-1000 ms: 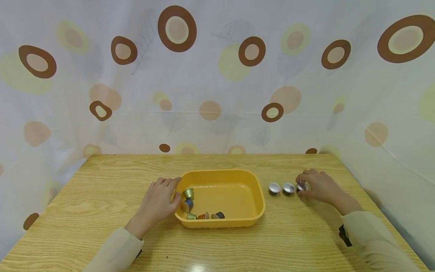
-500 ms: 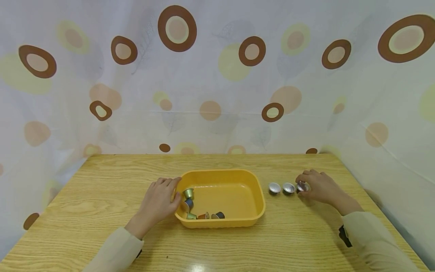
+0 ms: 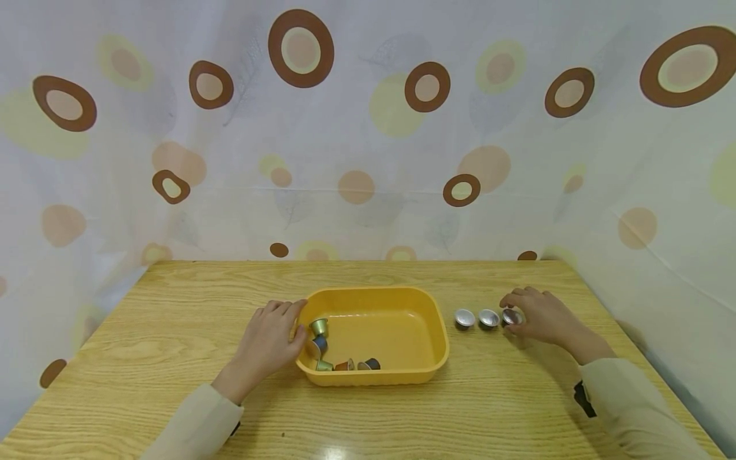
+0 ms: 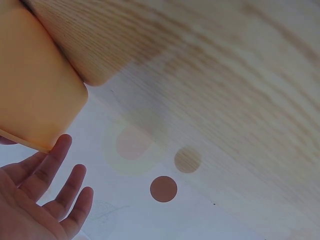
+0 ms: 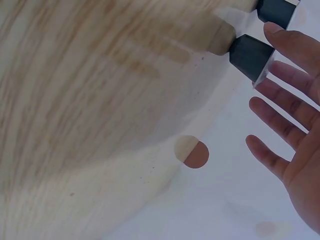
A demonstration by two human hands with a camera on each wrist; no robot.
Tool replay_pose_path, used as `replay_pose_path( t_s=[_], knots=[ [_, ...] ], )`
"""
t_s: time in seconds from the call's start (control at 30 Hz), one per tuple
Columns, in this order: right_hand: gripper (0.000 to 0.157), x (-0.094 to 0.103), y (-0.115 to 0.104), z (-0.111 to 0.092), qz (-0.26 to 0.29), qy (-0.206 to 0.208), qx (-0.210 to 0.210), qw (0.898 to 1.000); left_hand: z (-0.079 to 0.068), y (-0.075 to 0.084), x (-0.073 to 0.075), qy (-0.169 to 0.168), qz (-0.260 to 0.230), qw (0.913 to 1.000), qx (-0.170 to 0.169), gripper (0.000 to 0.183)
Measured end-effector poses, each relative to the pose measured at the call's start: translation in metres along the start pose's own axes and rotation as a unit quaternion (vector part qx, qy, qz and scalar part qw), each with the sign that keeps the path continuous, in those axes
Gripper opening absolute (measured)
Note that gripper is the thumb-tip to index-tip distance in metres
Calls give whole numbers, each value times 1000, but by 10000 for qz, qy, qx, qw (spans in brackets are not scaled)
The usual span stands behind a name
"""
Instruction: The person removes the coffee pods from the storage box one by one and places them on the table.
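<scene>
Beside the tray's left wall is my left hand [image 3: 264, 338], its fingers stretched against the outside and rim of the yellow plastic tray [image 3: 374, 378]. The left wrist view shows those fingers [image 4: 59, 147] mostly straight at the rim. On the right, my right hand [image 3: 543, 316] has its thumb and fingertips around the rightmost coffee capsule [image 3: 512, 317], which stands lid up on the table. Its dark body [image 5: 250, 55] shows in the right wrist view, with the fingers loosely spread near the lid; firm contact cannot be made out. Two more capsules, a middle one [image 3: 489, 318] and a left one [image 3: 464, 318], complete the row.
Inside the tray several capsules lie along the left and front walls: a gold one [image 3: 319, 328], a blue one [image 3: 320, 344], an orange one [image 3: 345, 365] and a dark one [image 3: 372, 363]. A patterned curtain [image 3: 356, 140] encloses the wooden table [image 3: 172, 300] behind and at the sides.
The rightmost capsule's lid shows a little more fully between my right thumb and fingers. My left hand, the tray and the other capsules have stayed in place.
</scene>
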State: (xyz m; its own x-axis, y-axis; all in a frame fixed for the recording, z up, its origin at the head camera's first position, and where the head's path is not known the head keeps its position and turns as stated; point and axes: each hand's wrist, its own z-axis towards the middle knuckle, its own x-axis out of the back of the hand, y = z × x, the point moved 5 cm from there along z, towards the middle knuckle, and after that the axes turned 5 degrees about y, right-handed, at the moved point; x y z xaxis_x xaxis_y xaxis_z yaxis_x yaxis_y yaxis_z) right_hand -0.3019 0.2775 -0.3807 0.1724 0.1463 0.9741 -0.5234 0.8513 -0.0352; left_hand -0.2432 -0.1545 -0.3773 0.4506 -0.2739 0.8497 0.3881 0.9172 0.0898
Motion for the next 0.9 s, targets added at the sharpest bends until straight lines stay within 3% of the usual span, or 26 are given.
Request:
replay_pose_path(
  t_s=[0.53,0.9],
  knots=[
    [34,18,-14,7,-88,136,158,9997,0,0,0,42,-8,10000,-46,40],
    [31,23,-41,20,-236,533,635,9963,0,0,0,19,-35,10000,-25,40]
  ],
)
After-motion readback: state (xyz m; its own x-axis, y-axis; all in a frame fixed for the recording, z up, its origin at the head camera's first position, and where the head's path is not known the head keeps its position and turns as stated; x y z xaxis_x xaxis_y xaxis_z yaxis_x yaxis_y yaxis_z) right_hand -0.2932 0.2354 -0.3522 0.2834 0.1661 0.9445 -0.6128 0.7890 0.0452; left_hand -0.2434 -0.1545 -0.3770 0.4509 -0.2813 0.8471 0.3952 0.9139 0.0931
